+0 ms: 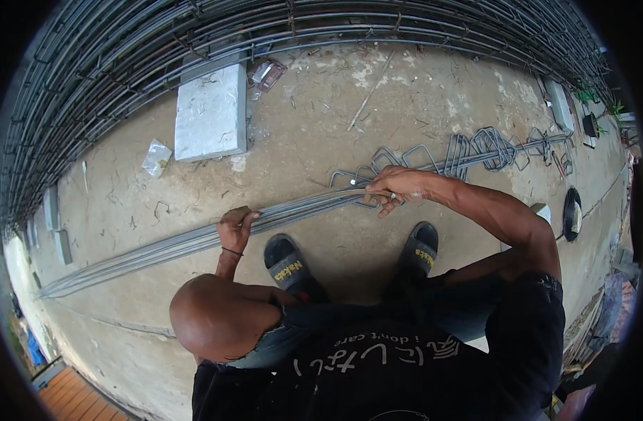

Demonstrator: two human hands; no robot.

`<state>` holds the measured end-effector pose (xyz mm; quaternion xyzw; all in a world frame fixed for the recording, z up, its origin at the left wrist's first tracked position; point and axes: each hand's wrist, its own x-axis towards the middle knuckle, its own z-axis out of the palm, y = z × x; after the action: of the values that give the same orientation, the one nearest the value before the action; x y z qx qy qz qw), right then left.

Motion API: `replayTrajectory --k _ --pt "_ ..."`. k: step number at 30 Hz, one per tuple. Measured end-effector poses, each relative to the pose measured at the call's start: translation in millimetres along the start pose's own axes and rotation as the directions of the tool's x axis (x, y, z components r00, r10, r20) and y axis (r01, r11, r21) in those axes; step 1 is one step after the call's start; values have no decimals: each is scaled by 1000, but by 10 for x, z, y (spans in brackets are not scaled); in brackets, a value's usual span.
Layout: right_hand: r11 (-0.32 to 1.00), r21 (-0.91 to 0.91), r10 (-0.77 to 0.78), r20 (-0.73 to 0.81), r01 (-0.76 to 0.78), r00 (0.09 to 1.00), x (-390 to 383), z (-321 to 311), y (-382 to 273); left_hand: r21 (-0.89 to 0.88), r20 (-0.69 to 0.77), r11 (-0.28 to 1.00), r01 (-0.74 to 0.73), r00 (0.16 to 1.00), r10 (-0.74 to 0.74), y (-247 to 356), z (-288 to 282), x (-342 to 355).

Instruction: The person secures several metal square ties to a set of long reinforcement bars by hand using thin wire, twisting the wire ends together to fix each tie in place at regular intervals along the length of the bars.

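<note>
- Bare, stained concrete ground point(321, 119) fills the scene, littered with scraps and scratched in places.
- Along the far edge runs a long cage of tied steel reinforcement bars point(195, 35), curving with the lens from the left side round to the upper right.
- A person crouches over the ground, both feet in black slide sandals point(288, 265) planted just behind a long bundle of rebar point(160, 247) that lies flat on the concrete, running from the lower left up toward the right.
- The left hand point(236, 228) is curled round the bundle from above, fingers wrapped over the bars; a thin dark band sits on that wrist.
- The right hand point(395, 188) is further along the same bundle, fingers closed over the bars where they meet the first of the bent stirrups; a ring shows on one finger.
- Beyond the right hand, a row of bent steel stirrups point(476, 151) is threaded along the bars, bunched more thickly toward the right end.
- A square grey concrete block point(210, 112) lies flat on the ground near the cage, well apart from the hands.
- Just beside the block's upper right corner is a small clear plastic wrapper point(267, 73); another crumpled clear packet point(156, 157) lies to the block's left.
- A thin loose rod point(369, 91) lies slantwise on the concrete above the stirrups.
- At the right, a round dark pan point(572, 214) sits on the ground.
</note>
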<state>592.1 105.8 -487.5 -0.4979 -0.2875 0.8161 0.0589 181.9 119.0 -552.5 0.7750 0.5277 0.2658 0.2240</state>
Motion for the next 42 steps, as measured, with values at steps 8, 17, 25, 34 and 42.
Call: replayTrajectory --k 8,17,25,34,42 --pt "981 -123 145 -54 -151 988 -97 144 -260 -55 39 993 -107 993 109 105 224 -35" --pt "986 78 143 45 -146 989 -45 56 -75 -177 298 978 112 953 -55 84 135 90" --pt "983 -9 185 24 -185 982 -187 193 100 -175 216 983 -61 971 99 201 321 -199" --pt "984 -120 135 26 -131 991 59 87 296 -236 590 964 120 807 44 473 743 114" --pt "884 -467 -239 -405 25 882 -336 -288 448 -166 660 967 196 750 -39 552 784 487"
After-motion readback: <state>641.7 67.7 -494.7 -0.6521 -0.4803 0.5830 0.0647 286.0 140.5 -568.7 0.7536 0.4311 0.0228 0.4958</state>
